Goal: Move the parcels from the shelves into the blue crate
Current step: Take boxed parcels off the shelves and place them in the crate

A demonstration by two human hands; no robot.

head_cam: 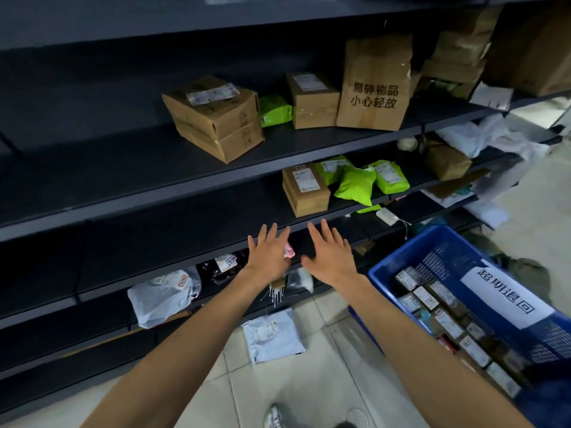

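Person's left hand (268, 257), right hand (332, 257) and both forearms (185, 350) bare to the frame edge. Bottom edge: pale grey-white laced sneaker toe (273, 417), blurred; possibly a second rounded white toe (355, 419) alongside.

My left hand (268, 254) covers most of a pink thing (289, 251), so I cannot tell what it is. The wrist also hides the top of some white sticks (274, 296). The crate (401, 264) is cut off by the right edge of the picture. The labels on its parcels (438, 316) are too small to read. The boxes (460, 54) at top right are blurred. A shoe (273, 417) is cut by the bottom edge.
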